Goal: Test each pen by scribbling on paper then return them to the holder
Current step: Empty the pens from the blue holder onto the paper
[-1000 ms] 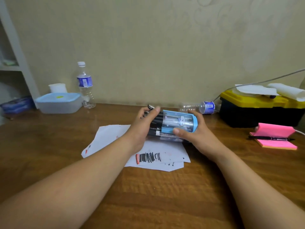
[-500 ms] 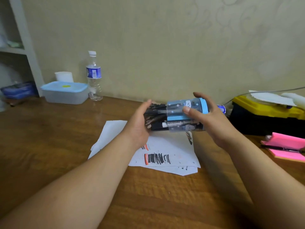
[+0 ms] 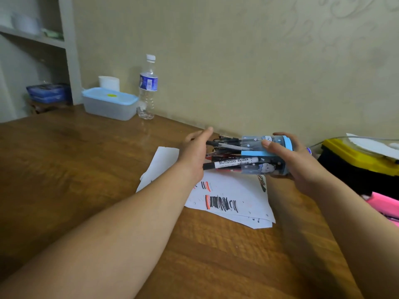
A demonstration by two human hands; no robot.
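My right hand grips a clear blue-rimmed pen holder, held on its side above the table with its mouth facing left. Several pens and a whiteboard marker stick out of that mouth. My left hand is flat against the pen ends, fingers straight. Below lie white paper sheets with black and red scribbles.
The wooden table carries a lidded plastic box and a water bottle at the back left. A yellow-and-black toolbox and pink sticky notes sit at the right. A shelf stands far left.
The holder has lifted off the paper and now hangs above it. More of the pens show out of its mouth, with my left palm still against them. The view has swung left.
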